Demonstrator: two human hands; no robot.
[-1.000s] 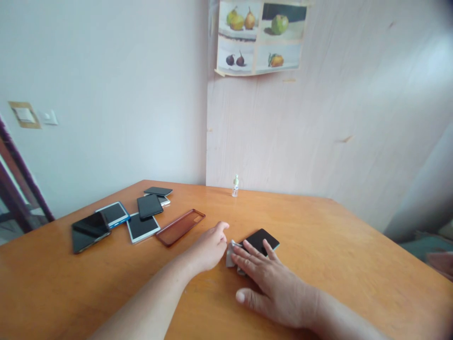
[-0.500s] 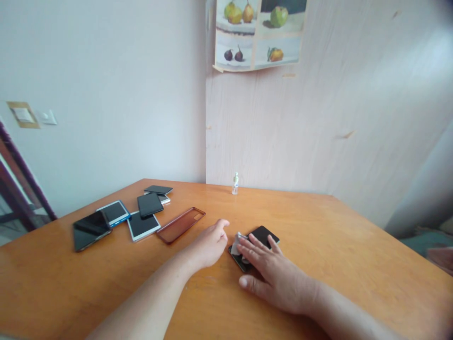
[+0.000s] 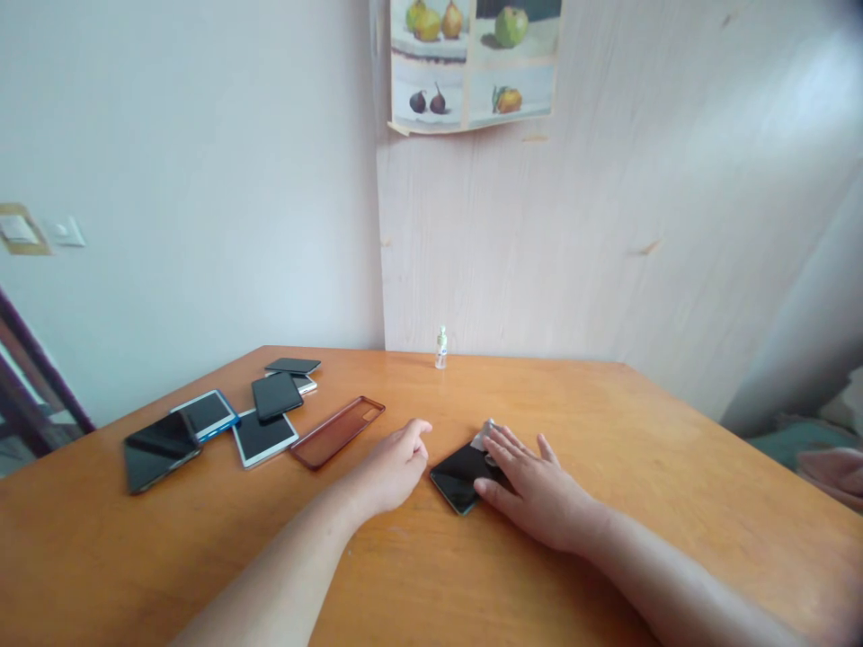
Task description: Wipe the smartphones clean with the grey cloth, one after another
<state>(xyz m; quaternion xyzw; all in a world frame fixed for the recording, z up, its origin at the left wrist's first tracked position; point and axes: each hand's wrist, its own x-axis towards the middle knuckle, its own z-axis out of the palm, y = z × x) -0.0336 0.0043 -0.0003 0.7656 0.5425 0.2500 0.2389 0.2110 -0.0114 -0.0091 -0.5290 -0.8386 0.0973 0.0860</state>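
Observation:
A black-screened phone (image 3: 459, 478) lies on the wooden table in front of me. My right hand (image 3: 532, 476) rests over its far right part, fingers stretched out and somewhat spread. Under those fingertips is a crumpled white wipe (image 3: 482, 438), partly hidden, pressed flat against the screen. The thumb touches down near the phone's middle. Just left of the phone, my left hand (image 3: 401, 467) lies on the table with its fingers loosely curled and the index finger partly forward. Nothing shows in it. Beyond its wrist sits a translucent reddish-brown phone case (image 3: 337, 436).
At the left lie a large dark tablet (image 3: 162, 449), a blue-edged device (image 3: 206, 413), a white-framed tablet (image 3: 264, 438) and a dark phone (image 3: 277, 395) overlapping it. Behind them is another dark phone (image 3: 293, 366). A small clear bottle (image 3: 440, 349) stands near the wall.
My right hand has slid the wipe from the phone's near left part toward its far right end, uncovering the near part. My left hand stays put beside it; the view has shifted slightly.

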